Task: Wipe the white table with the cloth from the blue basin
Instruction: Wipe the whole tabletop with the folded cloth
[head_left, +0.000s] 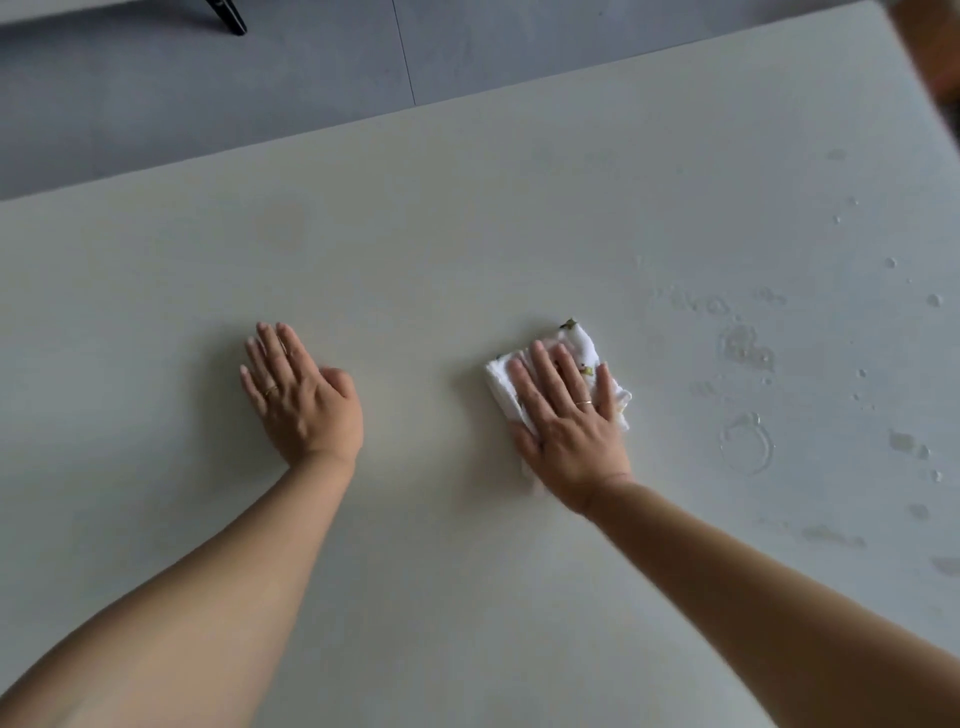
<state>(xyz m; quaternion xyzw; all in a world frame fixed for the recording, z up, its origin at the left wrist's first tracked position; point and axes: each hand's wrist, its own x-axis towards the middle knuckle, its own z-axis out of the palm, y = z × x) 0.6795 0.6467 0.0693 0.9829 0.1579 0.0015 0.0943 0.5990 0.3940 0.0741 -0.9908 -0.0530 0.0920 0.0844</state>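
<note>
The right hand (569, 415) lies flat on the folded cloth (586, 345), fingers straight and spread, palm bearing down. It is a pressing hold, not a pinch, which suits dragging the cloth across a surface with even contact. The cloth is white with small greenish marks, folded to a pad a little wider than the hand. It lies on the bench (467, 234) near the middle, its far corners showing past the fingertips.

The left hand (301, 397) rests flat on bare bench well to the left of the cloth, fingers straight and close together, holding nothing. By the look of it, it is there to brace the body while the other arm reaches. The two hands are well apart. Each wears a thin ring (584, 402).

To the right of the cloth the bench carries water drops (748, 348) and wet rings, scattered toward the right edge — likely the patch the wiping has yet to reach, so I judge the task under way and not finished. The blue basin is not in view. Beyond the far edge is grey floor (208, 114).
</note>
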